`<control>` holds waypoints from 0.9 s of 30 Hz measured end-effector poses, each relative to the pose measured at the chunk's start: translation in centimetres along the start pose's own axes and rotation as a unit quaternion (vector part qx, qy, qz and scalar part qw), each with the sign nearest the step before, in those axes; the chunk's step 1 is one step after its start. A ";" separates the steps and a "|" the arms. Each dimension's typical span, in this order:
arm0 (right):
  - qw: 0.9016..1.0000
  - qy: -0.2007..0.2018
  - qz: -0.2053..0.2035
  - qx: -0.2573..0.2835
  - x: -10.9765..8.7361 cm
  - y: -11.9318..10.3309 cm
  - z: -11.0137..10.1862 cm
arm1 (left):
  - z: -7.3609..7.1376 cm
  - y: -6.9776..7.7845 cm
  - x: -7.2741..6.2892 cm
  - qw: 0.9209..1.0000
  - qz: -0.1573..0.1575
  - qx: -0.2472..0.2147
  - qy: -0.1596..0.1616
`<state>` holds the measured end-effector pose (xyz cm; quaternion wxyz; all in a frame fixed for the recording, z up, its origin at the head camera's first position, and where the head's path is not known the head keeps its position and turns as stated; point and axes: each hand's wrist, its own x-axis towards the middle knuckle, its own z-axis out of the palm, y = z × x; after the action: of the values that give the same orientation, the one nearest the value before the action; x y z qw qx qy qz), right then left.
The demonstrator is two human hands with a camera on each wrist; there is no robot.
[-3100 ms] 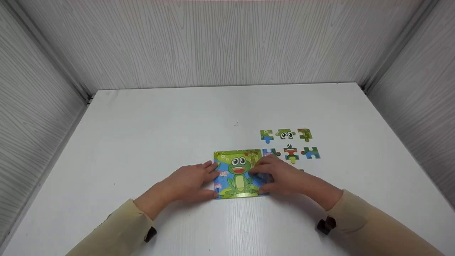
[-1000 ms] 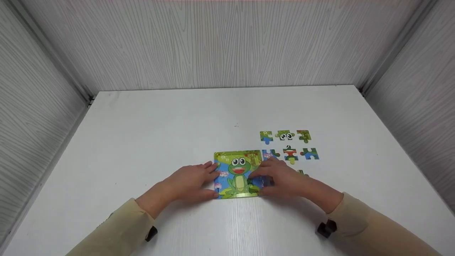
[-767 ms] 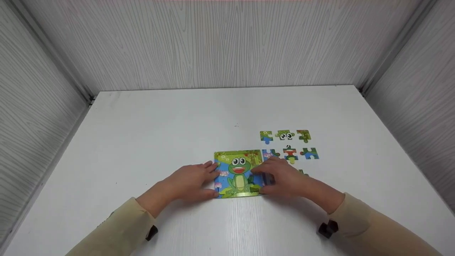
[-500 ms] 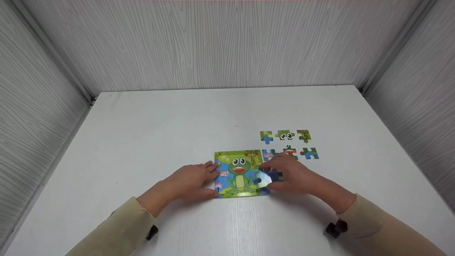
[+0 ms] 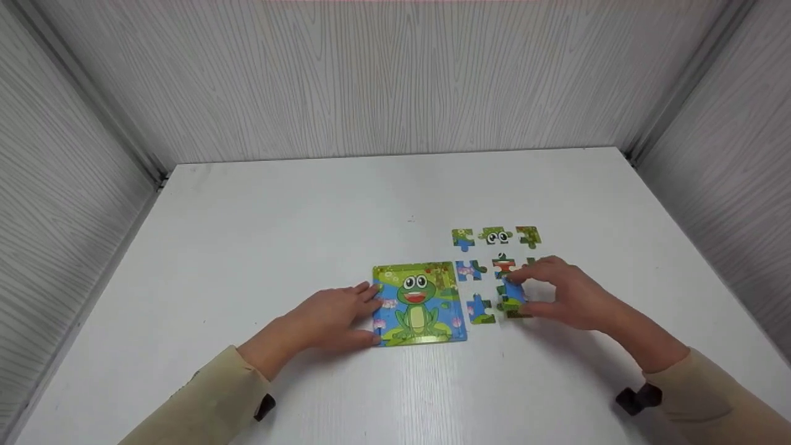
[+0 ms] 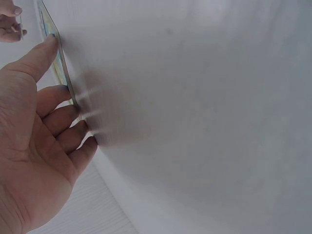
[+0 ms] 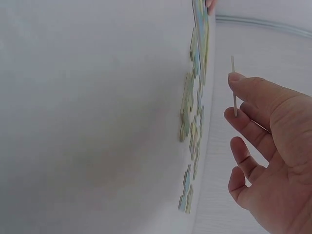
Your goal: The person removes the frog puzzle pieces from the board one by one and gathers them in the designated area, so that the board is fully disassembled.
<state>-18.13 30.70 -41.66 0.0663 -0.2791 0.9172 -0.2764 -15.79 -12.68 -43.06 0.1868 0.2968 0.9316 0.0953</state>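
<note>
A square puzzle board (image 5: 445, 296) printed with a smiling green frog lies flat on the table. My left hand (image 5: 334, 316) rests at its left side, the thumb and relaxed fingertips touching the edge; the left wrist view shows the thumb (image 6: 36, 59) at the board's rim. To the right of the board, my right hand (image 5: 575, 293) pinches a blue and green puzzle piece (image 5: 513, 293) between thumb and fingers. That piece appears edge-on (image 7: 234, 100) in the right wrist view, lifted off the table. Beneath it, another piece (image 5: 516, 313) is partly hidden.
Loose pieces lie in rows right of the board: a corner piece (image 5: 463, 239), one with frog eyes (image 5: 496, 236), another corner piece (image 5: 529, 236), a blue and pink piece (image 5: 468, 271), a red-mouth piece (image 5: 503, 266) and a lower piece (image 5: 481, 310). Wood-grain panels (image 5: 395, 80) surround the white table.
My right hand has lifted the puzzle piece off the board's lower right part and carried it rightward over the loose pieces. The left hand has stayed at the board's left edge.
</note>
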 end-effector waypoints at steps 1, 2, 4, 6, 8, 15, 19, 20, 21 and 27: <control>1.000 0.001 0.009 0.000 -0.2 0.3 -0.2 | 0.0 0.0 0.0 1.000 -0.002 0.000 0.000; 1.000 0.003 0.016 -0.002 -0.5 0.6 -0.4 | 0.0 0.0 0.0 1.000 -0.004 0.001 0.000; 1.000 0.007 0.026 -0.002 -1.1 1.2 -0.7 | -0.1 0.1 0.0 1.000 -0.006 -0.002 -0.001; 0.999 0.009 0.038 -0.001 -1.6 1.8 -0.9 | 0.0 0.1 0.0 1.000 -0.008 -0.005 -0.001; 0.999 0.009 0.050 -0.004 -2.0 2.3 -1.0 | -0.1 0.2 -0.1 1.000 -0.010 -0.006 -0.001; 0.997 0.013 0.069 -0.024 -2.7 4.0 -1.2 | 0.1 0.1 -0.1 1.000 -0.008 -0.011 0.002; 0.998 0.018 0.059 -0.034 -3.2 4.6 -1.4 | 0.2 0.0 -0.1 1.000 0.001 -0.013 0.006; 0.998 0.019 0.057 -0.036 -3.3 4.8 -1.4 | 0.2 -0.1 -0.1 1.000 0.004 -0.012 0.007; 0.997 0.019 0.057 -0.038 -3.4 4.9 -1.4 | 0.2 -0.1 -0.1 1.000 0.005 -0.011 0.007; 0.996 0.012 0.081 -0.047 -3.6 5.2 -1.3 | 0.1 -0.2 -0.1 1.000 0.003 -0.014 0.006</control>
<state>-17.95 36.86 -43.47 0.0642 -0.2036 0.9495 -0.2301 -15.72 -12.87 -43.20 0.1854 0.2967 0.9303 0.1105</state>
